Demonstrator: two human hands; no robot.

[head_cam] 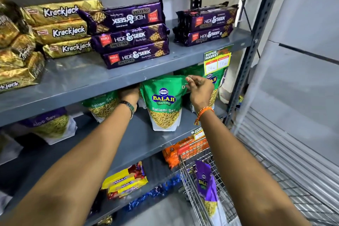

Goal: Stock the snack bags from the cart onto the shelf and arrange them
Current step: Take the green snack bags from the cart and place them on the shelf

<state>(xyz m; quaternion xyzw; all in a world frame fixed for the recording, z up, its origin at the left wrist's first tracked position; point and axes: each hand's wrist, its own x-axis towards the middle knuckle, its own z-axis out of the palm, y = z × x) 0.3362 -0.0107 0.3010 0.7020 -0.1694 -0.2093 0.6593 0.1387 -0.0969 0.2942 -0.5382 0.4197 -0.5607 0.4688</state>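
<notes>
A green Ratlami Sev bag (163, 103) stands upright on the middle shelf (141, 139). My right hand (200, 91) pinches its top right corner. My left hand (129, 95) reaches under the upper shelf at the bag's top left edge; its fingers are hidden, so its grip is unclear. Another green bag (103, 105) stands to the left, and one more (213, 82) behind my right hand. A purple Aloo Sev bag (49, 125) sits further left. In the wire cart (189, 185) at the lower right stands a purple snack bag (206, 183).
The upper shelf (77, 77) carries Krackjack packs (64, 29) and Hide & Seek packs (128, 35). A price tag (217, 60) hangs from its edge. Orange packs (176, 152) and yellow packs (124, 180) lie on lower shelves. A grey upright post (251, 46) bounds the right side.
</notes>
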